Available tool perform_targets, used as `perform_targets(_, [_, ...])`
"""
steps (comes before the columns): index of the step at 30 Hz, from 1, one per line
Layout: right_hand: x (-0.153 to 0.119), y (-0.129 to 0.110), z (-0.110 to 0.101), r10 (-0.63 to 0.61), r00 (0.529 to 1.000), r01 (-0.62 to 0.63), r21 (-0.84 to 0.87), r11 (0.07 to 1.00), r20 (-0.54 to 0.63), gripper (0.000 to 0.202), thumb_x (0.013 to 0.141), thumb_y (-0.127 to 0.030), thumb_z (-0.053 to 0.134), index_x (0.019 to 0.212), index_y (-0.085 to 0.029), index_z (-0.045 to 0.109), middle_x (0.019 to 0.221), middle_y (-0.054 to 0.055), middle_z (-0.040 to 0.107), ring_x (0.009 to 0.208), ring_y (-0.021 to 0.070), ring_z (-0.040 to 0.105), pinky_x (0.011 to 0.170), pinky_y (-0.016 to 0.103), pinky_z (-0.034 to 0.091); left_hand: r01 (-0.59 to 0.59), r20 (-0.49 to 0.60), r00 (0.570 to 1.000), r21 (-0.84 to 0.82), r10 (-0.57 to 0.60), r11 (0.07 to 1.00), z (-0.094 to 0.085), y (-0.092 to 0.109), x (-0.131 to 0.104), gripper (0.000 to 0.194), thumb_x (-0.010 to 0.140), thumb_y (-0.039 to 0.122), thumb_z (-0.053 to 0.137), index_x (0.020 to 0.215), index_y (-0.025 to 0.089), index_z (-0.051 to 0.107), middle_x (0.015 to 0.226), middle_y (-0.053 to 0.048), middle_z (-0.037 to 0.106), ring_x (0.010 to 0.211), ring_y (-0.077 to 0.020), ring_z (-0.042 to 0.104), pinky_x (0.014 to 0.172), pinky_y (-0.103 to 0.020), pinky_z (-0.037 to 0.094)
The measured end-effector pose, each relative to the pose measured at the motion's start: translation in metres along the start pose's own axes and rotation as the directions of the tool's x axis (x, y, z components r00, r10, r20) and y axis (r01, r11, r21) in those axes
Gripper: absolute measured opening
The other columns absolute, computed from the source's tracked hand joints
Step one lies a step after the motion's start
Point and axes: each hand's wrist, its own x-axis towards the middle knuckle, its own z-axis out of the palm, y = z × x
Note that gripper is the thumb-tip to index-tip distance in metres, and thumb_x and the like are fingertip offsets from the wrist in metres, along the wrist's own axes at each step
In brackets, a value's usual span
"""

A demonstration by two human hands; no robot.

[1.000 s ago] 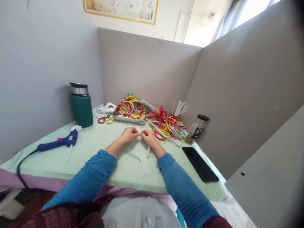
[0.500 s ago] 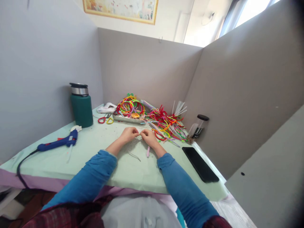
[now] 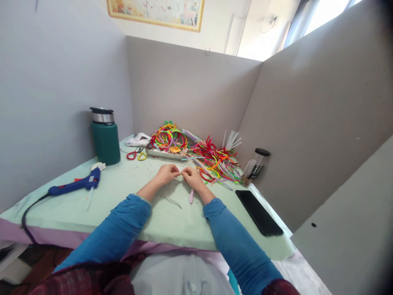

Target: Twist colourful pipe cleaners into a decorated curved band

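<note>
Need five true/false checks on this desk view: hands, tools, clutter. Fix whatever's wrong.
1. The left hand and right hand are close together, fingers pinched. True.
2. The left hand holds the glue gun. False: the glue gun lies on the table, left of that hand.
3. The green bottle stands upright behind the glue gun. True.
4. The phone stands on its edge. False: the phone lies flat, to the right of the right arm.
5. Colourful pipe cleaners are heaped to the right of the metal tray. True.
</note>
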Motion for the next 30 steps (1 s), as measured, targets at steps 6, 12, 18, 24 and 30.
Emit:
perform_targets(6, [0.0001, 0.0004, 0.0003, 0.001, 1.000, -0.001, -0.003, 1.000, -0.003, 0.015, 0.074, -0.028, 0.046, 0.069, -0.017, 0.056, 0.057, -0.002, 0.054, 0.056, 0.0109, 0.047, 0.056, 0.022, 0.036, 0.010, 0.000, 1.000, 0.000, -0.010, 1.000, -0.0003, 0.0011, -0.0002, 0.020, 0.068, 0.034, 0.058, 0.075, 0.016, 0.065, 0.069, -0.002, 0.066, 0.064, -0.0135, 0.057, 0.057, -0.022, 0.038])
perform_targets(12, [-0.0004, -0.0004, -0.0005, -0.007, 1.000, 0.007, 0.001, 1.000, 0.002, 0.015, 0.073, -0.027, 0.046, 0.068, -0.017, 0.055, 0.056, -0.003, 0.053, 0.055, 0.0105, 0.047, 0.056, 0.022, 0.035, 0.000, -0.004, 1.000, -0.025, 0.000, 1.000, -0.0002, 0.0007, -0.0001, 0.020, 0.067, 0.033, 0.058, 0.076, 0.016, 0.064, 0.069, -0.002, 0.065, 0.064, -0.0131, 0.057, 0.057, -0.022, 0.038])
perform_targets(18, [-0.0005, -0.0016, -0.0008, -0.002, 1.000, 0.002, -0.003, 1.000, 0.005, 0.015, 0.073, -0.027, 0.046, 0.068, -0.017, 0.056, 0.056, -0.003, 0.053, 0.055, 0.0105, 0.047, 0.056, 0.022, 0.035, 0.002, 0.002, 1.000, -0.011, -0.002, 1.000, 0.0005, -0.0005, 0.0000, 0.021, 0.068, 0.034, 0.058, 0.075, 0.016, 0.064, 0.068, -0.002, 0.065, 0.063, -0.0133, 0.057, 0.057, -0.022, 0.037])
perform_targets(24, [-0.0004, -0.0014, -0.0006, 0.003, 1.000, -0.003, 0.005, 1.000, 0.003, 0.015, 0.073, -0.027, 0.046, 0.068, -0.017, 0.056, 0.056, -0.003, 0.053, 0.055, 0.0106, 0.047, 0.055, 0.022, 0.036, 0.000, 0.004, 1.000, -0.008, 0.000, 1.000, -0.0010, 0.0020, -0.0010, 0.020, 0.068, 0.034, 0.058, 0.075, 0.016, 0.065, 0.069, -0.002, 0.066, 0.064, -0.0133, 0.057, 0.058, -0.022, 0.038])
perform_targets(30, [0.0006, 0.0010, 0.0003, -0.005, 1.000, 0.005, -0.002, 1.000, 0.002, 0.015, 0.074, -0.028, 0.046, 0.069, -0.017, 0.056, 0.056, -0.003, 0.054, 0.056, 0.0108, 0.047, 0.056, 0.022, 0.036, -0.007, -0.005, 1.000, 0.011, 0.007, 1.000, -0.0009, 0.0023, -0.0009, 0.020, 0.068, 0.034, 0.058, 0.076, 0.017, 0.065, 0.069, -0.002, 0.066, 0.065, -0.0133, 0.057, 0.058, -0.022, 0.038])
